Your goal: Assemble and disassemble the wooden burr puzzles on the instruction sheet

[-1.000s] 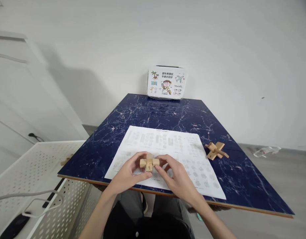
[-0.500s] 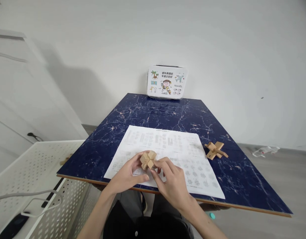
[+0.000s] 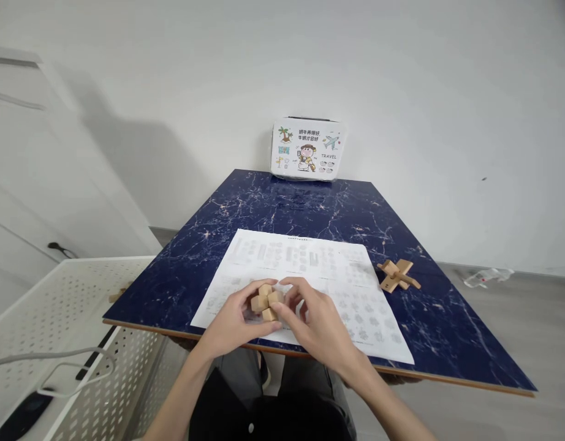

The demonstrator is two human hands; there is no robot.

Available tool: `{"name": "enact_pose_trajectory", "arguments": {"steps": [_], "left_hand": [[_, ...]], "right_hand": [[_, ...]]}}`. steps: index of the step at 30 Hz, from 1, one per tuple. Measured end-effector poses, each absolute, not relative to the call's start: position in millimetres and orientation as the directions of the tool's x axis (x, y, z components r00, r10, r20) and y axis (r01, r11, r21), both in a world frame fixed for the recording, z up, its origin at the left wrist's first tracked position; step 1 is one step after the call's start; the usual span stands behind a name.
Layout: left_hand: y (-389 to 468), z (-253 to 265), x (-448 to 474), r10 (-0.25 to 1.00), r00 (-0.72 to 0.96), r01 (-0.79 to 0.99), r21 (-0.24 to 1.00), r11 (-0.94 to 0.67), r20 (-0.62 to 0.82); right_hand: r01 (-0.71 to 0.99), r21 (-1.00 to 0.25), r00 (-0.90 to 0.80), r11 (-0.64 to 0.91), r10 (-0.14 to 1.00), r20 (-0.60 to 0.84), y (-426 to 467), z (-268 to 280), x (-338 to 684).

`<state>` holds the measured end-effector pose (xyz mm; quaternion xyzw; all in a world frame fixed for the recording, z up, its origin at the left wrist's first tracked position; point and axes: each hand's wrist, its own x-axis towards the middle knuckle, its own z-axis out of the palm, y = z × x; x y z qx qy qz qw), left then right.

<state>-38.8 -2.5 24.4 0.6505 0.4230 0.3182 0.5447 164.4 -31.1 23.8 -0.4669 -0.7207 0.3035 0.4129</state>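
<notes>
A light wooden interlocking puzzle (image 3: 266, 302), made of several blocks, is held just above a printed sheet near the table's front edge. My left hand (image 3: 236, 320) wraps it from the left, with fingers behind and thumb along the near side. From the right, my right hand (image 3: 310, 311) has its thumb on the puzzle and its fingers curled behind its right side. Parts of the puzzle are covered by the fingers. The white instruction sheet (image 3: 305, 257) lies flat beneath, bearing small grey diagrams.
A second wooden puzzle (image 3: 397, 275) of crossed pieces lies at the sheet's right edge on the dark blue marbled table (image 3: 291, 211). A white illustrated case (image 3: 307, 150) stands against the wall. Left of the table is a white perforated cart (image 3: 94, 269) with a cable.
The puzzle has been turned between my hands and sits slightly lower and further left. My left thumb has closed in on it, and my right fingers have spread around its right side.
</notes>
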Motion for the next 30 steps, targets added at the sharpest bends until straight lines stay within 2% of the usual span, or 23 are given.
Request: {"name": "enact_pose_trajectory", "arguments": {"steps": [4, 9, 14, 26, 30], "left_hand": [[-4.4, 24.9, -37.4, 0.906, 0.422, 0.217, 0.974, -0.071, -0.028], [-6.4, 19.1, -34.8, 0.915, 0.402, 0.363, 0.911, -0.194, 0.034], [-5.6, 13.6, -37.1, 0.916, 0.385, 0.458, 0.839, -0.295, 0.112], [-3.8, 10.7, -45.2, 0.844, 0.527, 0.278, 0.918, -0.282, 0.1], [-2.4, 13.3, -45.8, 0.855, 0.509, 0.208, 0.95, -0.233, 0.098]], "right_hand": [[0.483, -0.783, -0.237, 0.392, 0.919, 0.314, -28.5, 19.8, 159.6], [0.308, -0.887, -0.281, 0.344, 0.924, 0.261, -30.5, 20.4, 164.2], [0.251, -0.886, -0.322, 0.389, 0.897, 0.303, -33.5, 26.6, 167.9], [0.294, -0.817, -0.297, 0.496, 0.86, 0.415, -36.3, 23.4, 166.1], [0.295, -0.799, -0.3, 0.525, 0.844, 0.444, -34.8, 22.4, 164.6]]}}
